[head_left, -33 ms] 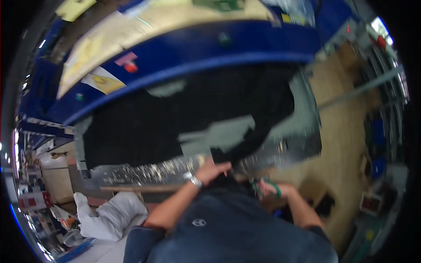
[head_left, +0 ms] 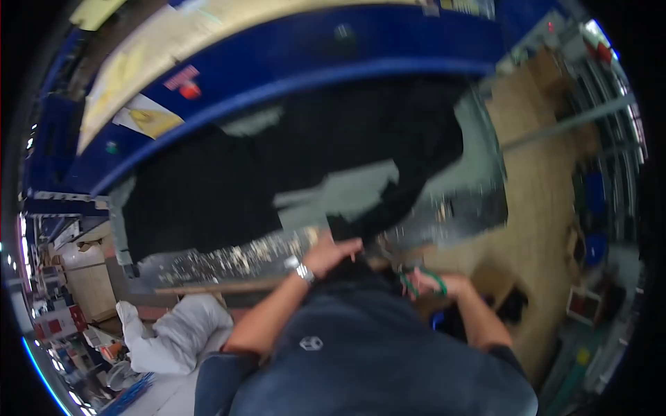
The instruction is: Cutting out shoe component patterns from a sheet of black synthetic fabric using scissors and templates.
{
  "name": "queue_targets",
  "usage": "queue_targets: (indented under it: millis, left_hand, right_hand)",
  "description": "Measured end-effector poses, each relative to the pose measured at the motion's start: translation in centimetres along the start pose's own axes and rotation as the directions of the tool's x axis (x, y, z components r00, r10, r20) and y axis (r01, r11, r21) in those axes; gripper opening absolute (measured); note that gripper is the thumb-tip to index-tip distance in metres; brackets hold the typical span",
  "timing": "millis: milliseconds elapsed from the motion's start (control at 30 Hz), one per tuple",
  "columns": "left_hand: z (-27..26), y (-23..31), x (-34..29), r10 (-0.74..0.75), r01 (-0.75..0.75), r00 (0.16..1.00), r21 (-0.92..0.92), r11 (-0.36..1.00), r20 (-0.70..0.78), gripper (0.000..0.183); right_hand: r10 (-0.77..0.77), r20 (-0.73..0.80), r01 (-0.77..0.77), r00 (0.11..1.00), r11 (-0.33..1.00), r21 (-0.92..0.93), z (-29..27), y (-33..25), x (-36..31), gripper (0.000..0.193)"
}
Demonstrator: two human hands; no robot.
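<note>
A large piece of black fabric (head_left: 263, 166) lies over the pale grey-green surface of a machine table (head_left: 479, 145), with gaps where the surface shows through. One strip of it runs down to the near edge, in front of my body. There my left hand (head_left: 326, 255), with a watch on the wrist, has its fingers closed on the fabric strip. To its right, beside my waist, my right hand (head_left: 454, 284) holds scissors with green handles (head_left: 442, 283). Their blades point toward the strip and are blurred, so I cannot tell whether they touch it.
Light scraps (head_left: 229, 263) litter the dark front ledge of the table. A blue machine beam (head_left: 291, 62) spans the far side, with a red button (head_left: 190, 91) on it. At the lower left sits a grey-white cloth bundle (head_left: 184, 333). A cardboard box (head_left: 496, 284) stands right of my right hand.
The whole view has shifted slightly, so the table and beam sit higher in the picture. Both hands keep about the same places and grips.
</note>
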State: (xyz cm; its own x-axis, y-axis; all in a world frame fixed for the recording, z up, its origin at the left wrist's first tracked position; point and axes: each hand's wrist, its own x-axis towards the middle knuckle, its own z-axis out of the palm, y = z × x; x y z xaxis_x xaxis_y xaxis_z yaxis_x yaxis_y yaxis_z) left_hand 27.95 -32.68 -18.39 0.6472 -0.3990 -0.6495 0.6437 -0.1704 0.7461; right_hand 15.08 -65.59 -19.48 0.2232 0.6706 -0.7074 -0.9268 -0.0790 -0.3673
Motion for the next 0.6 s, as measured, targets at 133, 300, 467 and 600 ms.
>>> queue_targets:
  millis: [133, 300, 467, 600]
  left_hand:
    - [-0.8, 0.5, 1.8, 0.079, -0.070, 0.992, -0.094, 0.993, 0.095, 0.017]
    - [-0.3, 0.4, 1.5, 0.076, -0.057, 0.987, -0.137, 0.989, 0.140, 0.015]
    - [0.8, -0.1, -0.4, 0.113, -0.105, 0.989, -0.090, 0.990, 0.092, 0.022]
    - [1.8, -0.5, -1.3, 0.166, -0.168, 0.983, 0.026, 0.985, 0.082, 0.038]
  right_hand:
    - [-0.180, -0.083, 0.171, 0.980, 0.980, -0.104, 1.1, 0.6, -1.3, 0.074]
    - [-0.098, -0.154, 0.072, 0.983, 0.983, -0.169, 2.9, -0.4, -1.4, 0.080]
    - [-0.159, -0.154, 0.127, 0.975, 0.972, -0.198, 4.1, -1.7, -2.2, 0.082]
    - [-0.127, -0.126, 0.093, 0.984, 0.964, -0.248, 4.3, -3.0, -0.6, 0.088]
